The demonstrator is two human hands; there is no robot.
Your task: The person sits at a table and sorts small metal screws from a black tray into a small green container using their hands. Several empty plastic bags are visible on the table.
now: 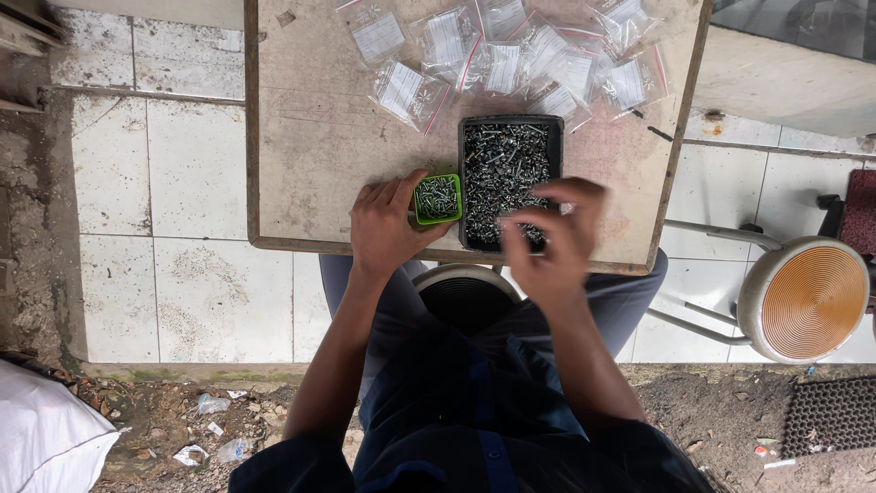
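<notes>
A black rectangular tray (466, 183) full of small metal screws sits on a worn wooden table (310, 146). Beside it on the left stands a small green cup (438, 199) that also holds screws. My left hand (388, 224) grips the cup's left side, thumb on its rim. Over the near end of the tray hovers my right hand (552, 237), its fingers curled; whether it pinches screws I cannot tell. Several small clear zip bags (511, 59) with white labels lie at the far side of the table.
A round stool with an orange ribbed seat (808, 299) stands to the right on white tiles. Another stool (467, 290) is between my knees. A black rubber mat (830, 415) and a white sack (46, 434) lie on the dirt ground.
</notes>
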